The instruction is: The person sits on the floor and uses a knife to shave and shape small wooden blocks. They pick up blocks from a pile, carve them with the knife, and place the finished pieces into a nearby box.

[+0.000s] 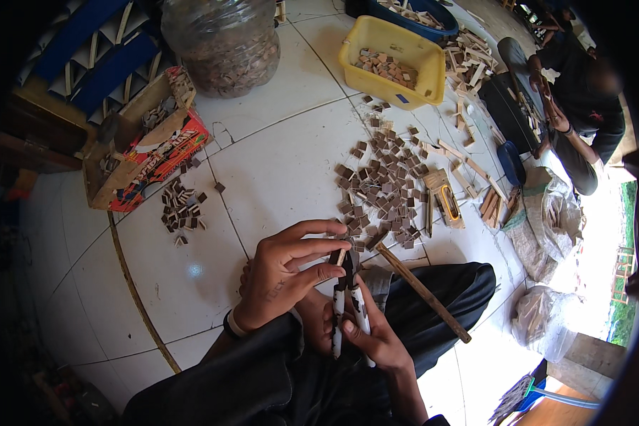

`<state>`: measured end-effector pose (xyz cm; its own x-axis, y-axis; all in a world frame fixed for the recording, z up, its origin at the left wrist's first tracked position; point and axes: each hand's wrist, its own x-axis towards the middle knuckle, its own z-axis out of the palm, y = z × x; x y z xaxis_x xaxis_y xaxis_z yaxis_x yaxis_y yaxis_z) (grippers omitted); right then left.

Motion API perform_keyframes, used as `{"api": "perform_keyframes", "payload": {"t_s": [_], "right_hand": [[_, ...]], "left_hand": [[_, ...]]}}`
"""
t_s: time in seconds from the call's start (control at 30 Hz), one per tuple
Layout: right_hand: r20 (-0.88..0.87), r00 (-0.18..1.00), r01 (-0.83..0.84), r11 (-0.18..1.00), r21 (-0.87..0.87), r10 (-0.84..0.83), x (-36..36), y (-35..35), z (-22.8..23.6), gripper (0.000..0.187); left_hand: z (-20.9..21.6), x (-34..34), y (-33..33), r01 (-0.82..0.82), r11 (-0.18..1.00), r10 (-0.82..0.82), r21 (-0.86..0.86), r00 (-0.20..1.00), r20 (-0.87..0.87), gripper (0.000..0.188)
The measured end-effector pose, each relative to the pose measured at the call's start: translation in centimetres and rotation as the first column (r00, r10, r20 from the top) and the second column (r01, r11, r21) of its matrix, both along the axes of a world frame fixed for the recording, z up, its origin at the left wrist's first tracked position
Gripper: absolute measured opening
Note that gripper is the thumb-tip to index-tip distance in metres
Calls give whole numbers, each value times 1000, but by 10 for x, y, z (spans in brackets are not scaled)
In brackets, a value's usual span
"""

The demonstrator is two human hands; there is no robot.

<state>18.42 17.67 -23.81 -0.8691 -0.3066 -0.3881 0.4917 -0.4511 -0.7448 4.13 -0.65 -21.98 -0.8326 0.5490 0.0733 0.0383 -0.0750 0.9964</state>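
My right hand (378,342) is closed round the white, dark-worn handles of a pair of pliers (360,310), jaws pointing away from me. My left hand (284,266) pinches a small light-edged piece (341,257) between thumb and fingers at the pliers' jaws. Whether the jaws touch the piece is hard to make out. Just beyond both hands spreads a heap of small brown square tiles (387,177). A smaller pile of such tiles (181,207) lies to the left. Across my right leg rests a wooden stick (426,295).
A yellow tub (355,60) with tile pieces stands ahead. At far left are a torn red carton (160,170) and a clear bag full of pieces (227,53). Wood strips (472,60) and a yellow-handled cutter (449,202) lie right. Another person (579,92) sits at upper right.
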Motion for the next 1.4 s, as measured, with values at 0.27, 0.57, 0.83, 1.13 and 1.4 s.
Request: {"api": "perform_keyframes", "payload": {"t_s": [0.27, 0.57, 0.83, 1.13, 1.4], "right_hand": [[10, 1000, 7, 999, -50, -7, 2, 1, -2, 83], [-23, 1000, -9, 998, 56, 11, 3, 0, -7, 85], [62, 997, -45, 998, 37, 43, 2, -1, -6, 44], [37, 999, -25, 947, 320, 14, 12, -19, -45, 27], [-165, 986, 104, 833, 543, -16, 16, -25, -70, 33]], "left_hand": [[-1, 1, 0, -1, 999, -1, 39, 999, 49, 41], [-1, 0, -1, 8, 1000, -9, 24, 999, 33, 41], [-4, 4, -1, -14, 999, 9, 41, 992, 122, 40], [0, 5, 0, 15, 1000, -17, 14, 993, 114, 36], [-1, 3, 3, 88, 996, -89, 14, 992, 95, 35]]}}
